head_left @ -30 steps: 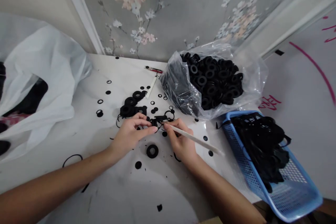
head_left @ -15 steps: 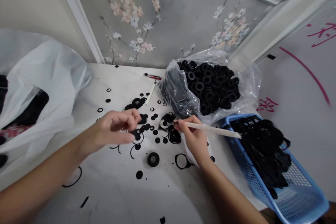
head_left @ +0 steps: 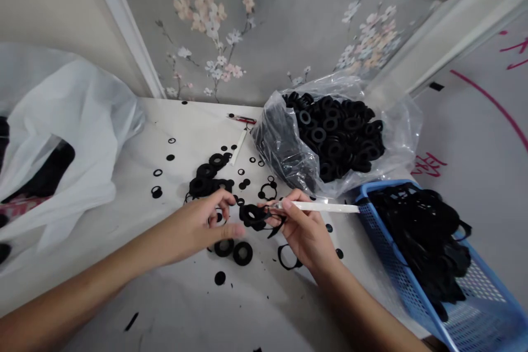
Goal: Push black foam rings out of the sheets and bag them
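Observation:
My right hand (head_left: pixel 305 225) is closed round a thin white stick (head_left: pixel 325 207) that points right, toward the basket. At its fingertips hangs a black rubber piece (head_left: pixel 252 213) with a ring shape and loose strips. My left hand (head_left: pixel 206 225) is just left of that piece, thumb and fingers apart, with nothing seen between them. Below the hands lie two black rings, one (head_left: pixel 243 253) fully in view. More black rings (head_left: pixel 205 171) and small discs lie beyond my left hand.
A clear bag (head_left: pixel 280 143) full of black rings stands at the back. At right is a blue basket (head_left: pixel 490 286) with black scraps. A white bag (head_left: pixel 82 99) is at left. A red cutter (head_left: pixel 241 119) and white strip (head_left: pixel 238 147) lie near the wall.
My left hand has moved right, toward my right hand. The black piece is now raised at my right fingertips, and another ring shows beside the one below. The stick has swung slightly.

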A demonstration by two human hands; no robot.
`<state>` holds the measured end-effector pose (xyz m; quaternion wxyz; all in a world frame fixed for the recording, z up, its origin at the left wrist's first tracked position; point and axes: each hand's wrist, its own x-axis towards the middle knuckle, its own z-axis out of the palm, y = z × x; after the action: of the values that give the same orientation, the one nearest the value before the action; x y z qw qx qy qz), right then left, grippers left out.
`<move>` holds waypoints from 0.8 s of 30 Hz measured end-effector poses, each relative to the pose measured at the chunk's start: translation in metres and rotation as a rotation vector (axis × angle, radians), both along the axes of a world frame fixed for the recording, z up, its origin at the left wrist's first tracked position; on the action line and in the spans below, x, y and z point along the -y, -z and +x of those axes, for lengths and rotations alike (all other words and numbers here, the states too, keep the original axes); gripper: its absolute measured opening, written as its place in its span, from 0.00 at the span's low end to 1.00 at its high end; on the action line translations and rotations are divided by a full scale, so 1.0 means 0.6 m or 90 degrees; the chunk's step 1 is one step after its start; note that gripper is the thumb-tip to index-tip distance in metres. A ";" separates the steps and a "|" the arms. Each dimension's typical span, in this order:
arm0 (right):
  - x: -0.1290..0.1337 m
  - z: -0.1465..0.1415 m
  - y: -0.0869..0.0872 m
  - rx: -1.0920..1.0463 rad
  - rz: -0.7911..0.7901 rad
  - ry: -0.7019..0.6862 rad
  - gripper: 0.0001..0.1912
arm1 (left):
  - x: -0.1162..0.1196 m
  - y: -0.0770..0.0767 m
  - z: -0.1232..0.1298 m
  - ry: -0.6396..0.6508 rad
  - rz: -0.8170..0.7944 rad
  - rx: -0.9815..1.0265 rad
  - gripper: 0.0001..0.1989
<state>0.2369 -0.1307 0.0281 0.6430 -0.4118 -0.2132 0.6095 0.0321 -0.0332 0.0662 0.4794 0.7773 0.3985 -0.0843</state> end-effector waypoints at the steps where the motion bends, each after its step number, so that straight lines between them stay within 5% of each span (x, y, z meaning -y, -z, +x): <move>1: 0.002 -0.003 -0.004 -0.013 0.001 -0.004 0.10 | 0.001 0.003 0.002 -0.037 -0.042 0.029 0.29; 4: 0.007 -0.007 -0.011 -0.043 -0.010 -0.015 0.11 | 0.014 0.024 0.013 -0.109 -0.157 0.136 0.29; 7: 0.009 -0.007 -0.011 -0.054 -0.032 -0.033 0.13 | 0.026 0.040 0.024 -0.162 -0.211 0.254 0.18; 11: 0.010 -0.003 -0.007 0.095 -0.022 0.025 0.11 | 0.024 0.037 0.027 -0.233 -0.230 0.335 0.15; 16: 0.015 0.003 -0.014 0.295 0.039 0.124 0.09 | 0.025 0.027 0.024 -0.244 -0.133 0.272 0.14; 24: 0.021 -0.007 -0.031 0.289 0.036 -0.030 0.08 | 0.042 0.017 0.025 -0.164 -0.004 0.220 0.12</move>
<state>0.2330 -0.1434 0.0466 0.5755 -0.5150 -0.3791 0.5097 0.0471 -0.0585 0.0557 0.5496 0.7215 0.4063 0.1110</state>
